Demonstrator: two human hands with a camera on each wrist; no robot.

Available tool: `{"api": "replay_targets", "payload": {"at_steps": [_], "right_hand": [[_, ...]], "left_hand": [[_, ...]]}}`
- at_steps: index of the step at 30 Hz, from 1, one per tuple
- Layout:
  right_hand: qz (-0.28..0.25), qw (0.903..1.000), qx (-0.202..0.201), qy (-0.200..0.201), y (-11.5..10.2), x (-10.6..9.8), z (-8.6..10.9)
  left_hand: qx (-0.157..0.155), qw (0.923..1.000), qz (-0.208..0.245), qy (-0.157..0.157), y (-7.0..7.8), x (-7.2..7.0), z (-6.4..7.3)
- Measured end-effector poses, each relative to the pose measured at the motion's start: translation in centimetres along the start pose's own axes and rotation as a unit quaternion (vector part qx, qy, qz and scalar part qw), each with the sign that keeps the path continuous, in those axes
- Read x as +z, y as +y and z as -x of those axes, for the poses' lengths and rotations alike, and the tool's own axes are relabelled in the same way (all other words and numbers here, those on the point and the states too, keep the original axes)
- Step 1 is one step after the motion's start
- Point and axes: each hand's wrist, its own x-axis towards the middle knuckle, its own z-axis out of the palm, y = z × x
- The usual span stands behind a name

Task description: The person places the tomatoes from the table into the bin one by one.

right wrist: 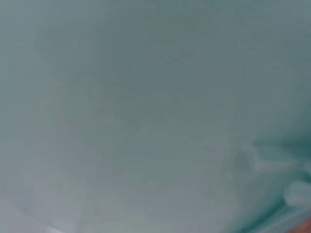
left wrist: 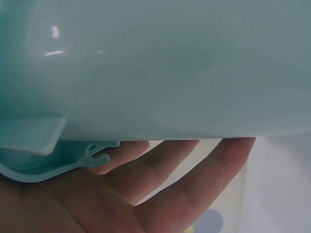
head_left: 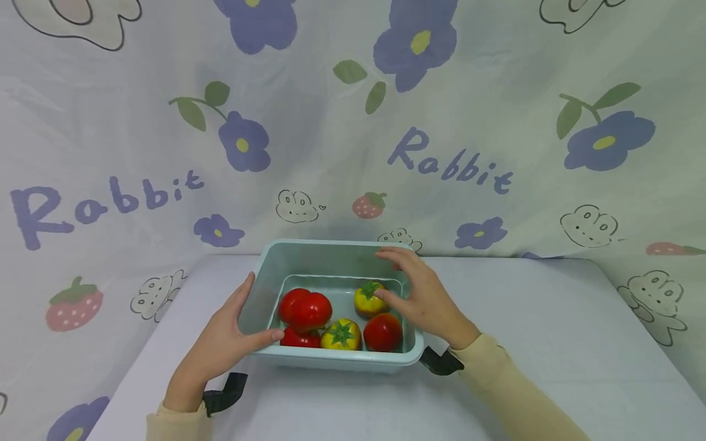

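A pale blue-green plastic basin stands on the table in the head view. Inside lie several glossy red fruits, which look like tomatoes, a darker red round fruit and two yellow fruits with green star-shaped tops. My left hand lies along the basin's left side, thumb across the front corner; the left wrist view shows its spread fingers touching the wall. My right hand spreads over the right rim, thumb above the rear yellow fruit. In the right wrist view the basin's wall fills nearly everything.
The white table extends to both sides and in front of the basin. Behind it hangs a pale cloth printed with flowers, rabbits and strawberries. Black wrist mounts sit near the basin's front corners.
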Motion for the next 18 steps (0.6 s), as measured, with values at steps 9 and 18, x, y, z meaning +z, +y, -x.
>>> {"api": "replay_targets", "payload": {"at_steps": [9,18], "right_hand": [[0.013,0.9999,0.005,0.009,0.3,-0.3,0.3],[0.009,0.9995,0.008,0.029,1.1,-1.4,0.8]], "left_hand": [[-0.001,1.0,0.008,-0.003,0.0,0.0,0.1],[0.009,0.9999,-0.005,-0.005,-0.2,-0.4,0.1]]}}
